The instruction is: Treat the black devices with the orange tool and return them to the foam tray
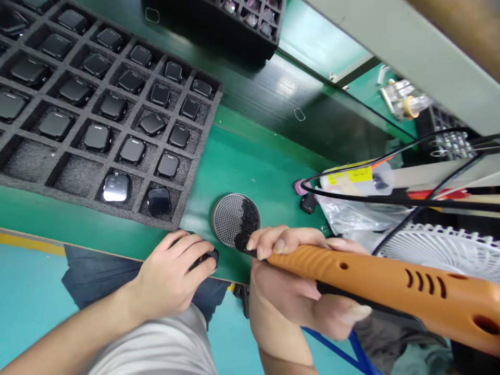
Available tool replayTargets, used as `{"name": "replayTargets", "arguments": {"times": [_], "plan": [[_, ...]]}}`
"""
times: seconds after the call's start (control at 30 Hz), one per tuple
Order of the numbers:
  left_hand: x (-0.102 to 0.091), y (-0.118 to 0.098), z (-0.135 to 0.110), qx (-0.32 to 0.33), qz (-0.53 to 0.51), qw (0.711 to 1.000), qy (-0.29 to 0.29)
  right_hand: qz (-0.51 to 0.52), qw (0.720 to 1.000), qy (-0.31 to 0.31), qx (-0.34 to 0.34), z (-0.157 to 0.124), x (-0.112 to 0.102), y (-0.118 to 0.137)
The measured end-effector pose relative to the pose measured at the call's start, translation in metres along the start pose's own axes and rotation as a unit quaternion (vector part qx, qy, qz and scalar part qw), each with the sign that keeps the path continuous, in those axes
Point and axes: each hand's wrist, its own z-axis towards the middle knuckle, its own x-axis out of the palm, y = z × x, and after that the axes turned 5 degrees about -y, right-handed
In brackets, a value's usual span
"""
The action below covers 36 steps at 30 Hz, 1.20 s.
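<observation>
My right hand [297,281] is wrapped round an orange electric screwdriver [390,284], whose black tip rests at the edge of a round perforated screw dish [230,216]. My left hand [175,268] is closed over a small black watch body [207,257] at the front edge of the green table [250,166]. A black foam tray [27,161] at the left holds several black watch bodies in its cells, one silver-backed piece [116,187] among them.
A second black tray [219,26] stands at the back. To the right lie a plastic bag [355,213], black cables [390,200], a white fan [449,252] and a pink bit [300,186]. My lap shows below the table edge.
</observation>
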Motion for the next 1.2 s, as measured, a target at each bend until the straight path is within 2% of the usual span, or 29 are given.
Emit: {"name": "replayTargets", "arguments": {"times": [0.1, 0.33, 0.5, 0.9, 1.1, 1.2], "plan": [[0.002, 0.001, 0.000, 0.003, 0.003, 1.000, 0.000, 0.003, 1.000, 0.003, -0.005, 0.000, 0.002, 0.004], [0.008, 0.001, -0.002, 0.004, 0.021, 0.999, -0.025, -0.039, 0.999, 0.009, 0.021, -0.014, 0.000, 0.033], [0.008, 0.000, -0.001, -0.005, 0.026, 0.999, -0.031, -0.031, 0.999, 0.027, 0.006, -0.023, 0.004, 0.027], [0.008, -0.001, 0.001, -0.012, 0.021, 0.999, -0.041, -0.012, 0.999, 0.037, 0.007, -0.022, 0.012, 0.024], [0.009, -0.004, 0.002, -0.022, 0.020, 0.998, -0.056, -0.036, 0.992, 0.110, 0.047, -0.021, 0.002, 0.032], [0.010, -0.005, 0.002, -0.025, 0.021, 0.998, -0.060, -0.037, 0.991, 0.120, 0.040, -0.021, -0.001, 0.031]]}}
